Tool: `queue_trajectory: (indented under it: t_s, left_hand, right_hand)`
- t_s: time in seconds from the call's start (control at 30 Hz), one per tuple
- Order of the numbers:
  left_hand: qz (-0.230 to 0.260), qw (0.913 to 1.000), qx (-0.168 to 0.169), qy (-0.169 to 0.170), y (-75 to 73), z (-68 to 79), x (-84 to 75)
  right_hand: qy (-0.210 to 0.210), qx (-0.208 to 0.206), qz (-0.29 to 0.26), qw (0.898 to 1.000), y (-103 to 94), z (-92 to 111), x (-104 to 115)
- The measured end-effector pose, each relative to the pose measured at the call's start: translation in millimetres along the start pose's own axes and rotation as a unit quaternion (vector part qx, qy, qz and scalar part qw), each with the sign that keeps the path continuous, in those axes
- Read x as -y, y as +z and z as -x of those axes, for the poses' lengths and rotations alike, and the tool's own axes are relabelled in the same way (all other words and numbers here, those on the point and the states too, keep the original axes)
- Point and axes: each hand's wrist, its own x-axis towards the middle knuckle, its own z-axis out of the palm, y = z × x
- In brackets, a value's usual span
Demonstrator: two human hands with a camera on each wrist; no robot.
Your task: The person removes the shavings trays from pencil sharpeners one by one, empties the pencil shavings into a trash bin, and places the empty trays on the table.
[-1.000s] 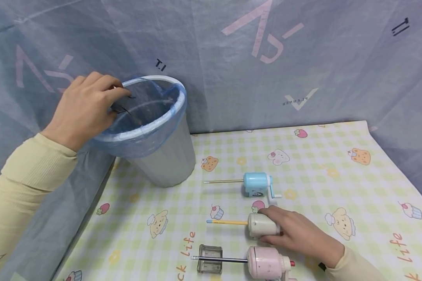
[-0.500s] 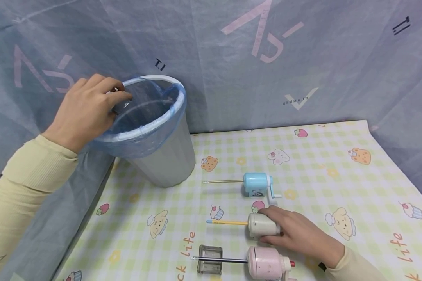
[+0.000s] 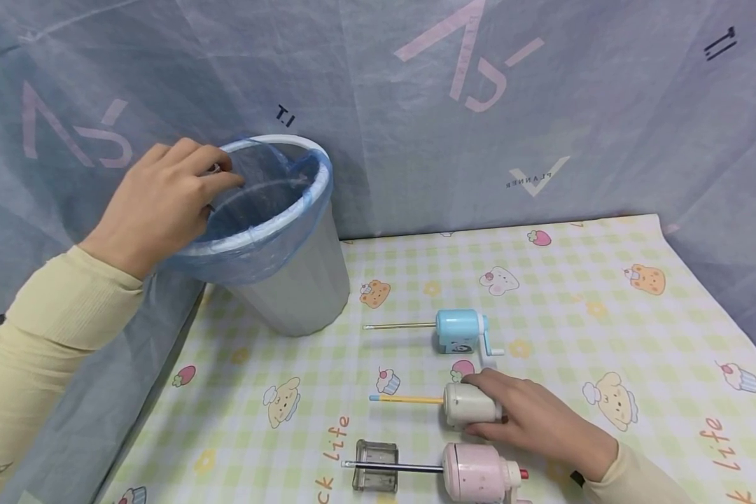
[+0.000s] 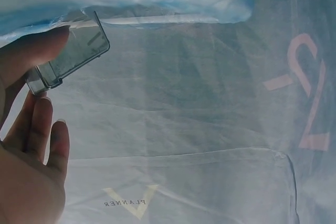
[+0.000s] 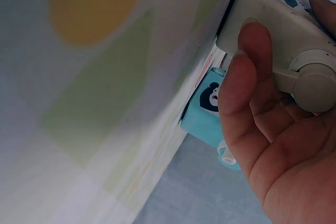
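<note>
Over the mouth of the waste bin, my left hand pinches a small see-through shavings drawer between thumb and fingers. In the left wrist view the drawer is tilted near the blue-lined rim; the fingers mostly hide it in the head view. On the tablecloth my right hand grips a white crank pencil sharpener by its crank end. A yellow pencil sticks out of its left side. The right wrist view shows fingertips on the sharpener's body beside its crank.
Behind the white sharpener stands a light blue sharpener with a pencil in it. In front is a pink sharpener holding a black pencil, which crosses over another smoky drawer. A grey-blue cloth hangs behind.
My left hand has shifted slightly right and down over the bin, and the drawer has turned more out of sight behind the fingers. The right hand and sharpeners stay put.
</note>
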Motion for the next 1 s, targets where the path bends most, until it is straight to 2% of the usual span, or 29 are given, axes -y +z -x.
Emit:
queue_trajectory:
  t_s: [0.4, 0.7, 1.0]
  left_hand:
    - [-0.026, 0.9995, -0.002, 0.018, 0.1, 0.6, -2.6]
    - [-0.055, 0.9977, 0.022, 0.032, -0.6, 1.7, -3.5]
    - [-0.119, 0.9891, 0.039, 0.078, -3.2, 0.6, -3.5]
  right_hand:
    - [0.002, 0.005, 0.001, 1.0, -1.7, -1.8, 1.8]
    - [0.001, 0.004, 0.003, 1.0, -1.4, -1.7, 1.9]
    - [0.007, 0.002, 0.007, 1.0, -0.7, -1.3, 1.2]
